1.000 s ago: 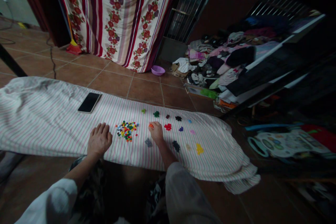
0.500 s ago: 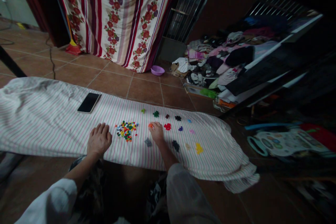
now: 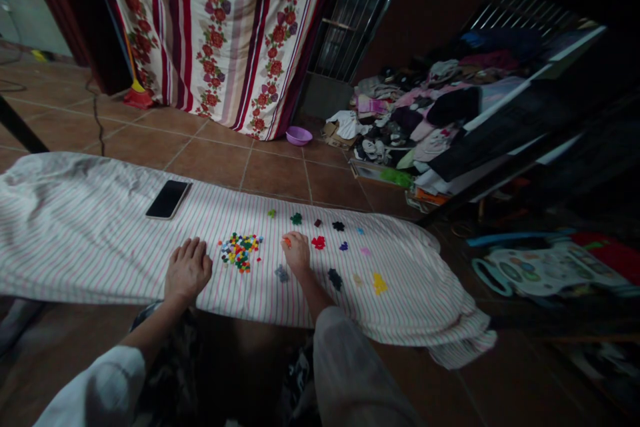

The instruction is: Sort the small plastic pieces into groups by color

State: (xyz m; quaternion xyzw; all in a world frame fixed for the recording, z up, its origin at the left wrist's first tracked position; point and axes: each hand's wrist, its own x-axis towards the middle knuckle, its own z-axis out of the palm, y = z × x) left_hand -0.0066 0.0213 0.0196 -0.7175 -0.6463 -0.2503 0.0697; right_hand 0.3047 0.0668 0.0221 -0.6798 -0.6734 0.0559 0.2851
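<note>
My left hand (image 3: 187,270) lies flat on the striped cloth (image 3: 100,227), fingers stretched out, just left of a mixed heap of small coloured pieces (image 3: 240,250). To the right of that heap, my right hand (image 3: 296,250) has its fingers closed over a few orange pieces (image 3: 287,241). Whether a piece is pinched in them is hidden. Around it lie piles sorted by colour: red pieces (image 3: 318,242), grey pieces (image 3: 281,273), dark green pieces (image 3: 297,219), dark slate pieces (image 3: 335,278), purple pieces (image 3: 343,246) and yellow pieces (image 3: 379,283).
A phone (image 3: 169,199) rests on the cloth at the left. Beyond the cloth are a floral curtain (image 3: 215,33), a purple basin (image 3: 299,136) and a red broom (image 3: 138,98) on the tiled floor. Heaped clothes (image 3: 425,113) fill the back right.
The camera view has shifted very slightly. My right hand stays at the orange pieces with little visible movement, and my left hand keeps its place.
</note>
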